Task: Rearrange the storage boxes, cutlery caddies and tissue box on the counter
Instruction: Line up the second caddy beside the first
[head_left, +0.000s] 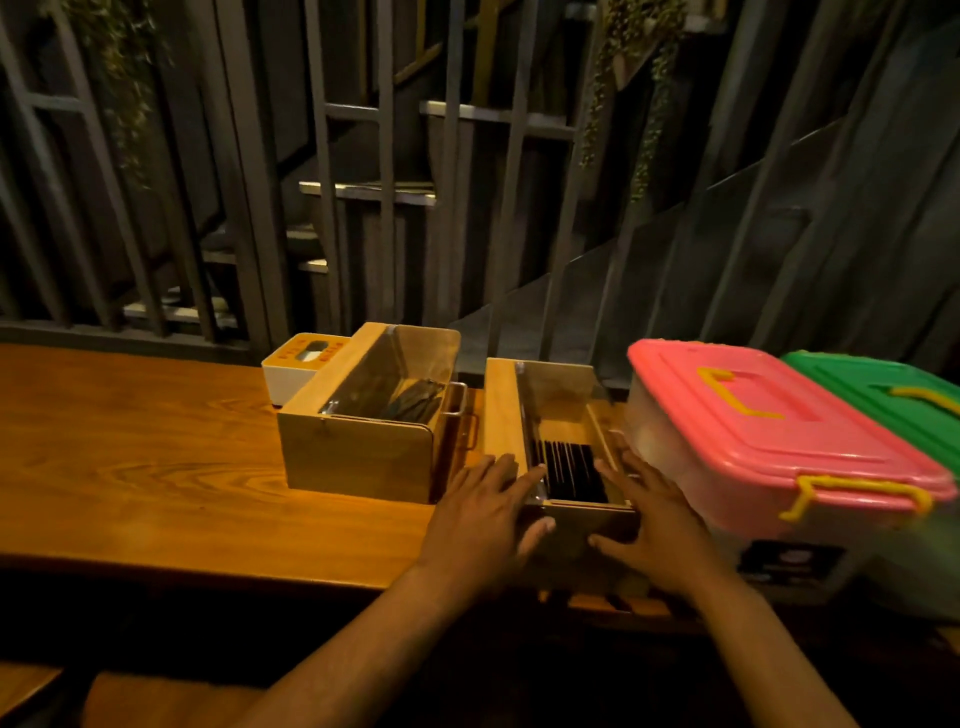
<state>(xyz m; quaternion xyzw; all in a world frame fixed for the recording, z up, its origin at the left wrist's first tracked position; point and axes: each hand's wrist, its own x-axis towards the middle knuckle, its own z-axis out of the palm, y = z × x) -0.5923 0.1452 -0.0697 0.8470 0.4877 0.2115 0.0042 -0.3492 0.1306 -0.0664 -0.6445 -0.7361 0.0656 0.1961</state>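
Note:
A wooden cutlery caddy (501, 410) with dark chopsticks inside sits near the counter's front edge. My left hand (485, 512) presses its left side and my right hand (649, 512) presses its right side, so both grip it. A second wooden caddy (358, 457) with dark cutlery stands to its left. Behind that one is a white tissue box (291, 371) with an orange top. A clear storage box with a pink lid (769, 431) stands right beside the held caddy, and a green-lidded box (893, 395) is further right.
The wooden counter (156, 467) stretches bare to the left. Dark metal bars (384, 208) and a staircase rise just behind the counter's back edge. The pink-lidded box nearly touches my right hand.

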